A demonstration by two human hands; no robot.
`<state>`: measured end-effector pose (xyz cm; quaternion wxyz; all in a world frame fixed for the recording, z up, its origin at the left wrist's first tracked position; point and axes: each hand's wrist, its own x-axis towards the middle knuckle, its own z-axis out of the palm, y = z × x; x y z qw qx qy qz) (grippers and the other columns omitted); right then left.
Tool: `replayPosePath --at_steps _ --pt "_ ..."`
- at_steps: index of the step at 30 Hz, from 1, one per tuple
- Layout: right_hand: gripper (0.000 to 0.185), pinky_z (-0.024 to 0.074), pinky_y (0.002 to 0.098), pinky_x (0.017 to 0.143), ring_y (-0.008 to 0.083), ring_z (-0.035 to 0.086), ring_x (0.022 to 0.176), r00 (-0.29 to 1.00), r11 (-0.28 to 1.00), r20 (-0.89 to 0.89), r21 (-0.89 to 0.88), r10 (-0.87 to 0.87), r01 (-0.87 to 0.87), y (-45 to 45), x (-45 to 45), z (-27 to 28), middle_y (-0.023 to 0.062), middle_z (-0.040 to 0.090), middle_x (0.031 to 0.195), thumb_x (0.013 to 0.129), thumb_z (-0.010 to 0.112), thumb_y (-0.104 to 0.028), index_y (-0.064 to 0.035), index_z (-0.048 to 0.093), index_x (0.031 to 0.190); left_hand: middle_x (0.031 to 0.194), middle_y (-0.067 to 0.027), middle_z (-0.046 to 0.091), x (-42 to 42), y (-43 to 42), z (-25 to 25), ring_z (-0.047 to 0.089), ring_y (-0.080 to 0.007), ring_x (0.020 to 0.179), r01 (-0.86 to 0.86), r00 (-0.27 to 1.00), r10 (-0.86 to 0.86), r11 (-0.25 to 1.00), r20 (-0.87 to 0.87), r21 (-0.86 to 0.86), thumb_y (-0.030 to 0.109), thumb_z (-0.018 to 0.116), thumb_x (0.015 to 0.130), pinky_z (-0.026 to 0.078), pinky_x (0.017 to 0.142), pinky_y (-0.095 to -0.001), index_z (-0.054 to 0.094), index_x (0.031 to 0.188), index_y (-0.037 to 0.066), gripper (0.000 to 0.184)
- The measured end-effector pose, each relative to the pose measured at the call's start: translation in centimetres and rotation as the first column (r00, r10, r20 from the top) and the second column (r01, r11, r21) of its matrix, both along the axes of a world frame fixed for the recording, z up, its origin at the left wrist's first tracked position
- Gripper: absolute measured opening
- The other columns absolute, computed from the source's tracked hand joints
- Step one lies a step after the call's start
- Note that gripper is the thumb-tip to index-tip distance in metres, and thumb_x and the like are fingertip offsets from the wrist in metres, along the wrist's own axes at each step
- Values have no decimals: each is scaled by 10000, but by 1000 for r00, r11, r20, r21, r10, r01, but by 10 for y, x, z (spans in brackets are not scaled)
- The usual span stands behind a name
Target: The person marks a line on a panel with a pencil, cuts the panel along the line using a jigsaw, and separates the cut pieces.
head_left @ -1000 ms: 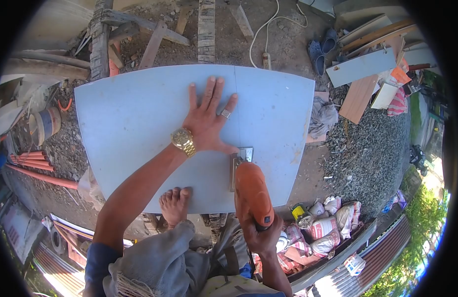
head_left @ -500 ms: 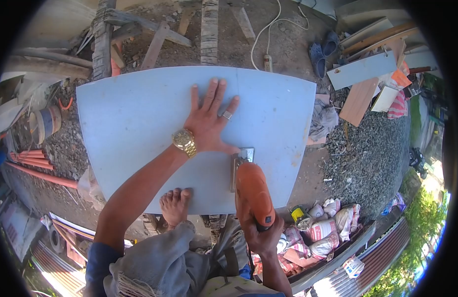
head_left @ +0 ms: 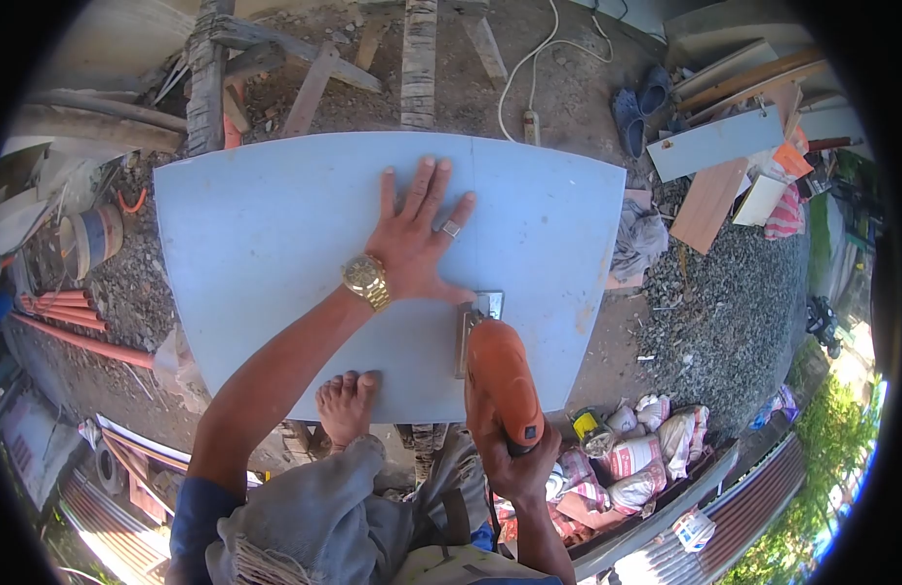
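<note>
A large pale blue-grey board [head_left: 275, 253] lies flat across rough wooden supports. My left hand [head_left: 409, 244] presses on it with fingers spread, a ring on one finger and a gold watch at the wrist. Its thumb tip is at the metal base of an orange jigsaw [head_left: 505, 366]. My right hand [head_left: 519, 458] is wrapped round the jigsaw's rear handle. The jigsaw's base rests on the board; its blade is hidden under the body. A thin straight line runs on the board from the far edge towards the jigsaw. My bare foot [head_left: 345, 405] stands on the near edge.
Timber supports [head_left: 418, 68] stand beyond the board. A white cord [head_left: 529, 58] with an extension socket lies on the dirt, near blue clogs [head_left: 628, 122]. Board offcuts [head_left: 714, 146] and gravel [head_left: 714, 302] lie right. Filled sacks [head_left: 636, 468] sit at lower right, orange pipes [head_left: 66, 312] left.
The view has shifted very slightly. Both hands, the jigsaw and the board keep nearly the same positions relative to each other.
</note>
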<state>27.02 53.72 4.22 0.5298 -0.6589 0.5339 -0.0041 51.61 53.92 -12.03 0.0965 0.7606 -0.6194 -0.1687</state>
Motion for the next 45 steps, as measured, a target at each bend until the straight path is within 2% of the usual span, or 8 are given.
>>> replayPosePath --at_steps 7,20,23,25,35,38,40,45 --pt "208 494 348 580 207 576 577 1000 1000 -4 28 -2 3 0 -3 -2 142 602 679 768 650 -132 41 599 871 1593 -298 84 2 1 3 10 -437 1492 25 1000 -25 1000 -19 -4 806 646 597 9 1094 -737 375 1499 99 1178" --pt "199 482 343 574 196 556 582 999 1000 31 18 -14 14 -2 -1 -4 141 595 671 773 645 -120 44 592 873 1595 -286 104 3 0 2 19 -432 1494 22 1000 -22 1000 -16 0 814 639 600 18 1106 -722 394 1491 115 1159" --pt "193 476 342 563 196 541 567 999 1000 38 6 -7 7 -2 0 -4 136 585 658 774 645 -124 39 586 858 1601 -252 133 2 0 1 54 -392 1501 -7 1000 7 1000 -3 -29 817 705 500 19 1127 -693 441 1470 147 1208" --pt "191 474 342 559 196 534 560 999 1000 43 3 -9 9 -2 0 -4 133 581 652 774 645 -126 37 583 852 1596 -278 115 4 0 4 30 -428 1493 26 1000 -26 1000 -12 11 805 639 610 14 1116 -711 398 1490 119 1142" --pt "212 478 348 557 196 534 552 999 1000 53 -21 10 -9 -5 3 -3 131 583 646 783 644 -153 36 588 863 1599 -271 112 3 0 1 22 -417 1496 21 999 -21 1000 -25 -7 778 655 618 16 1124 -702 404 1487 121 1118" --pt "221 483 349 571 192 543 571 999 1000 36 13 5 -6 -6 1 -3 134 593 663 783 649 -156 38 591 871 1608 -227 137 2 0 1 56 -376 1504 -16 1000 16 998 -4 -53 805 722 489 40 1134 -683 448 1464 150 1206" --pt "226 486 348 582 188 551 586 1000 999 18 34 5 -6 -5 0 -3 134 601 677 783 651 -156 41 593 877 1603 -258 116 5 -1 8 34 -411 1497 19 999 -18 1000 -33 17 776 670 603 29 1130 -691 392 1494 124 1139" --pt "253 495 347 615 181 594 645 998 998 42 41 -49 47 -1 -3 -4 133 631 724 780 663 -151 51 608 921 1592 -308 45 6 -4 18 1 -447 1489 -77 996 81 991 -32 111 814 691 522 8 1092 -734 270 1545 144 1294"
